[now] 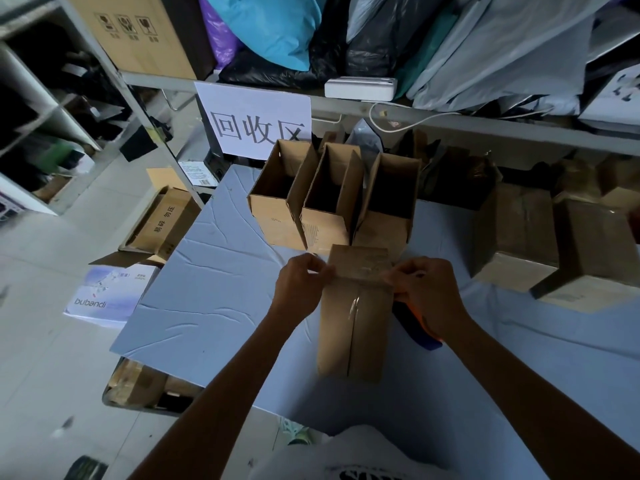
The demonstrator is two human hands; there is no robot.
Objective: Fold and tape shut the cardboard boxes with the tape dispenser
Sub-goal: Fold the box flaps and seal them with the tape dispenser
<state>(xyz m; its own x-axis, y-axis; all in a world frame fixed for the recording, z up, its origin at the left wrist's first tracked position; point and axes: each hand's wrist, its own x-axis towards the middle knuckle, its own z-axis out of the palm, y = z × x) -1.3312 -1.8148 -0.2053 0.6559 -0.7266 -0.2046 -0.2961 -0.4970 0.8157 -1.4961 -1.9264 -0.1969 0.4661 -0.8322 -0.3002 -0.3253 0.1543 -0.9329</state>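
Taped box (356, 327) held at its far end.
Long axis points away; left hand (304, 282) and right hand (424, 289) pinch its side edges; tape dispenser (420, 332) lies just right of it.

Scene dimly lit, with cool bluish cast. Soft light is received from left side, where floor (52, 341) is rendered palest. Black bags (367, 46) at top are left nearly featureless, detail lost in shadow. Small glare is seen on tape strip (354, 304) along closed box (343, 344). Straight shelf rail (485, 128) is bent by wide-angle lens near edges. Lower corners are slightly blurred.
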